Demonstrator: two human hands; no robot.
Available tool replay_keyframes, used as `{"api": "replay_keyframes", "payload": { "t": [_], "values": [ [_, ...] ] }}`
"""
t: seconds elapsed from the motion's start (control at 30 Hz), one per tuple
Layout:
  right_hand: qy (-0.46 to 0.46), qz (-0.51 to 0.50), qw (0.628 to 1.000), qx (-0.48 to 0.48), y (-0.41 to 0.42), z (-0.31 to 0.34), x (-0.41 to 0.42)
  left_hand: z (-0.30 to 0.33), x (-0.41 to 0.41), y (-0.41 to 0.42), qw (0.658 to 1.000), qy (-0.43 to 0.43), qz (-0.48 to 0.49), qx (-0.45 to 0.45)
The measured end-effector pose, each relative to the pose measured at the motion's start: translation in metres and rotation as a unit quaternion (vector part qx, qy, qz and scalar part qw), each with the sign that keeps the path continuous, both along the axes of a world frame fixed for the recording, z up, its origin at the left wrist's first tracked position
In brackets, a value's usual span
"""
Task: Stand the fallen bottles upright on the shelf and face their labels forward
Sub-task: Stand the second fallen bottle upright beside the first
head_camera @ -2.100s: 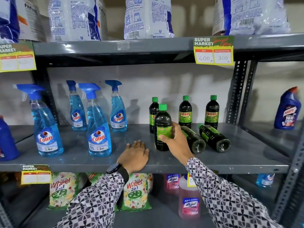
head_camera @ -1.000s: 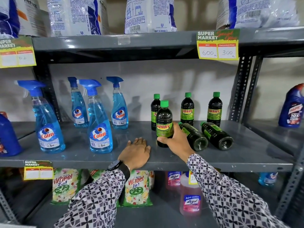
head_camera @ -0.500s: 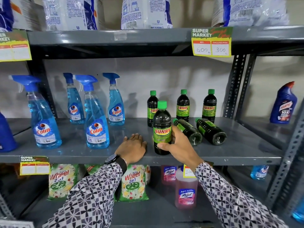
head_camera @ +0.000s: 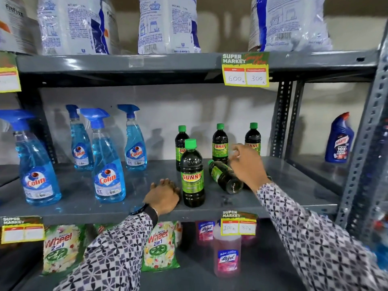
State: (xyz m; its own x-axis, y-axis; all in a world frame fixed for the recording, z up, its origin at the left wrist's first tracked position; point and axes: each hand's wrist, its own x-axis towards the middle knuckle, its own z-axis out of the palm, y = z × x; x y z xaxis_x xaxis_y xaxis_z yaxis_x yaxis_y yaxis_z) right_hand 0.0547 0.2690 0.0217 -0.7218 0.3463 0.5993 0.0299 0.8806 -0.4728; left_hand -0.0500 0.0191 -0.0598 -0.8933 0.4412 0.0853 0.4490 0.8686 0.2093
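A dark Sunny bottle (head_camera: 192, 175) with a green cap stands upright near the front of the grey middle shelf (head_camera: 84, 211), its label facing me. Three more Sunny bottles stand at the back: one (head_camera: 180, 143) partly hidden, one (head_camera: 219, 143), and one (head_camera: 252, 137). A fallen Sunny bottle (head_camera: 224, 177) lies on its side, base toward me. A second fallen one is almost hidden behind my right hand (head_camera: 246, 164), which hovers over the lying bottles with fingers apart, holding nothing. My left hand (head_camera: 163, 196) rests flat on the shelf beside the upright bottle.
Several blue Colin spray bottles (head_camera: 108, 175) stand on the left of the same shelf. A blue toilet-cleaner bottle (head_camera: 339, 139) stands in the neighbouring bay. Detergent bags (head_camera: 168, 24) fill the top shelf; Wheel packs (head_camera: 60, 248) and pink Lizol bottles (head_camera: 227, 255) sit below. Steel uprights (head_camera: 281, 118) bound the right.
My right hand turned the front bottle's label toward me, let go of it, and moved right and up over the lying bottles. My left hand stayed on the shelf.
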Motion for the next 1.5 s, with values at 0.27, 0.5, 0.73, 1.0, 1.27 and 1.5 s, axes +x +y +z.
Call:
{"api": "replay_keyframes", "payload": {
  "t": [0.27, 0.5, 0.73, 1.0, 1.27, 1.5],
  "values": [
    [-0.327, 0.047, 0.938, -0.104, 0.015, 0.007, -0.051, 0.002, 0.004, 0.003, 1.000, 0.016, -0.017, -0.003],
    [-0.306, 0.062, 0.890, -0.332, -0.001, -0.004, -0.042, 0.000, 0.003, 0.002, 1.000, 0.017, -0.014, 0.000],
    [-0.083, 0.146, 0.903, -0.395, -0.001, -0.011, -0.030, 0.002, 0.006, 0.002, 1.000, 0.008, -0.014, -0.001],
    [-0.008, 0.142, 0.944, -0.298, -0.002, -0.051, -0.025, 0.001, 0.004, 0.003, 1.000, 0.015, -0.013, -0.014],
    [0.000, 0.169, 0.932, -0.322, 0.003, -0.065, -0.027, -0.001, 0.004, 0.002, 1.000, 0.017, -0.019, -0.014],
    [-0.008, 0.160, 0.945, -0.284, 0.006, -0.072, -0.038, -0.006, -0.005, 0.002, 0.999, 0.030, -0.020, -0.029]
  ]
}}
